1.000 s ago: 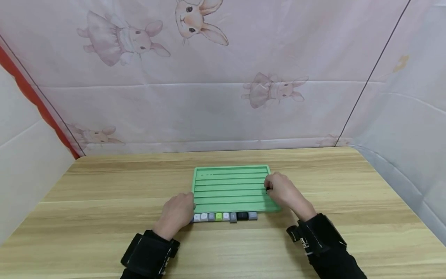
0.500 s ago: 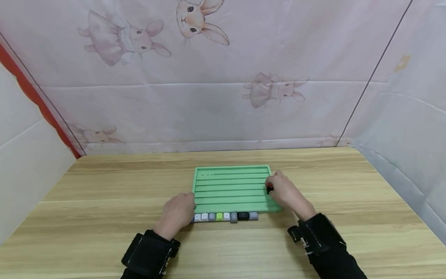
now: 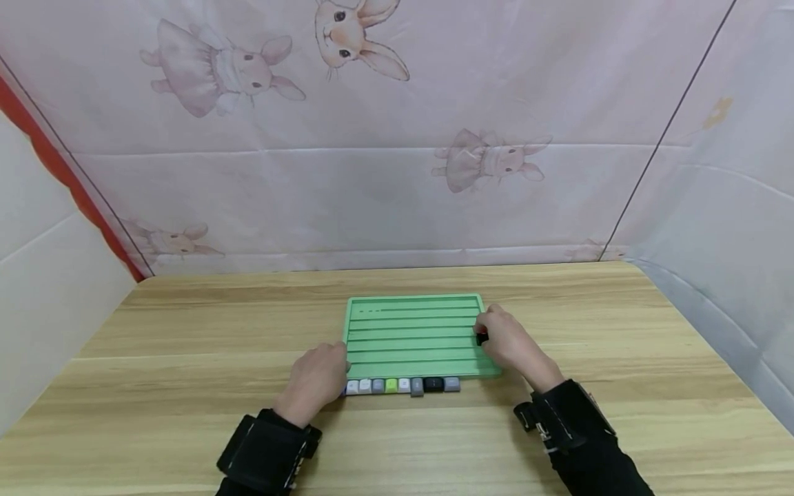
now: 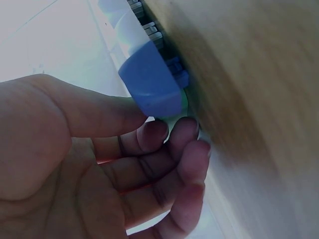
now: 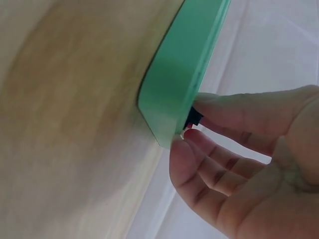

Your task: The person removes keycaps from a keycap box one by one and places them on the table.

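A green ridged tray [image 3: 412, 333] lies on the table, its long slots running sideways. My left hand [image 3: 318, 377] grips its left edge near the front corner, fingers curled along the side. In the left wrist view a blue keycap [image 4: 152, 79] sits right at the thumb tip, with a switch-like base under it. My right hand [image 3: 505, 337] is at the tray's right edge and pinches a small black keycap [image 3: 482, 339] between thumb and fingers. In the right wrist view, that dark piece [image 5: 193, 118] shows a bit of red and is mostly hidden by the fingers.
A row of several keycaps, including a lime-green keycap [image 3: 391, 386] and a wider black keycap [image 3: 433, 384], lines the tray's front edge. The wooden table [image 3: 205, 331] extends around it. A rabbit-print curtain [image 3: 347, 207] hangs behind the back edge.
My right hand has shifted very slightly right along the tray's edge, and the black keycap turned in the fingers, briefly showing red. The left hand stays in place.
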